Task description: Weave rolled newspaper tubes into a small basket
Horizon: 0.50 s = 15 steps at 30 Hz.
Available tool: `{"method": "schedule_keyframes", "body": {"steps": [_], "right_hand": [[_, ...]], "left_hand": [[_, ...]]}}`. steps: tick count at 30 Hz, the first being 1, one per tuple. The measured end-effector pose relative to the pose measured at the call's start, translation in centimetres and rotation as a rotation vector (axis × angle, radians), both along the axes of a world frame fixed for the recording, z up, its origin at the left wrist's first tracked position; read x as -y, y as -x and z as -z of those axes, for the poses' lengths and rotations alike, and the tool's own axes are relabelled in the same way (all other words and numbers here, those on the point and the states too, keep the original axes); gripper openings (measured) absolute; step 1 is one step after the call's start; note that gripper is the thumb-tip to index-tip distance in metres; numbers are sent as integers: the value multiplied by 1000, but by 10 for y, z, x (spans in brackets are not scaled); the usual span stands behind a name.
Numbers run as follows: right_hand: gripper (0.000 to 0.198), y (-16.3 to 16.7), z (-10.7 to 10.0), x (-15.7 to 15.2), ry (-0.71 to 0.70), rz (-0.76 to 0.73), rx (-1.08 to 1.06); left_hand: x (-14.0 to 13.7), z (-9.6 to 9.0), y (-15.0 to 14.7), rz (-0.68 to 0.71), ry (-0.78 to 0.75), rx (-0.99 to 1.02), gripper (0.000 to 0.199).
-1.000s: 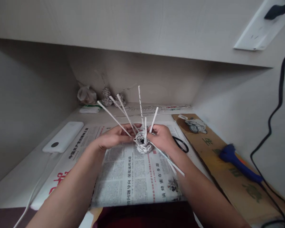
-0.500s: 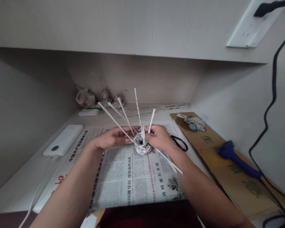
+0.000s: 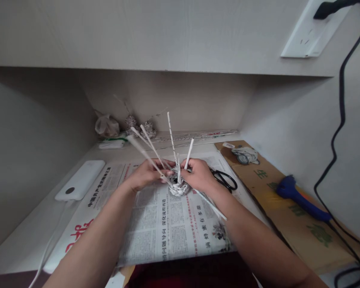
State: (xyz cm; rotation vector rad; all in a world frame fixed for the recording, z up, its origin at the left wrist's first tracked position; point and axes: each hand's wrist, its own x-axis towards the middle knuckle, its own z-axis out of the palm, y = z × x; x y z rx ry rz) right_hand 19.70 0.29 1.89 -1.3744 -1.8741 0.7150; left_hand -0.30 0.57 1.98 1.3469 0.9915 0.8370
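Both left hand and right hand, fingers curled, pinch a woven basket.

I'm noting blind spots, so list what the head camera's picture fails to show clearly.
Head view:
Black looped handle: the part it joins, hidden by the bare right hand.
Small round woven newspaper piece: underside, hidden by its own wall.
Leftmost white rolled-paper stick: tip blurred.
Grey printed newspaper sheet: fine print too small.
Black cable: cut off by right edge.
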Motion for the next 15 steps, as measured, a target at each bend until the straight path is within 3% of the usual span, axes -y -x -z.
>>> {"method": "schedule_keyframes", "body": {"steps": [4, 8, 15], "right_hand": [[15, 4, -3, 6, -94, -38, 59], [15, 5, -4, 8, -125, -36, 76], [16, 5, -1, 7, -176, -17, 112]], "left_hand": [[-1, 10, -13, -202, -101, 16, 26], [2, 12, -23, -261, -204, -5, 21], [13, 7, -31, -385, -558, -460, 17]]}}
